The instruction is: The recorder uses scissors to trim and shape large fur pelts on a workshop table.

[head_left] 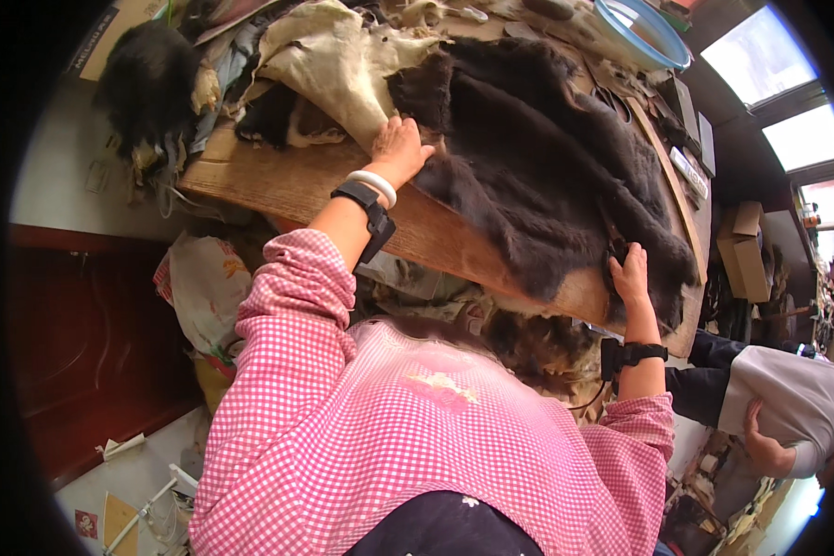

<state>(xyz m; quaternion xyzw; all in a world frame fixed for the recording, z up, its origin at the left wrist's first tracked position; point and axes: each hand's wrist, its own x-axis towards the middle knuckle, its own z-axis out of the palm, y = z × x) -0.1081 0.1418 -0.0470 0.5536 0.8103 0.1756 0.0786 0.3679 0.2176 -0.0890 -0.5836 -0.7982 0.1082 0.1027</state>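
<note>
A large dark brown fur pelt (537, 157) lies spread over the wooden table (324, 185), with folds running across it. Beside it on the left is a pale, cream-coloured hide (329, 60), skin side up. My left hand (400, 150) is at the place where the two meet, its fingers curled on the pelt's left edge and its thumb pointing right. Close to the pelt's near right part, my right hand (630, 273) is closed around the dark handles of what look like scissors (613, 246). Their blades point away over the fur and are partly lost against it.
A blue basin (644, 32) stands at the far right of the table. A black fur piece (148, 88) hangs at the left. Fur scraps (542, 347) lie below the table's front edge. Another person (783, 398) is bent over at the right, near a cardboard box (744, 250).
</note>
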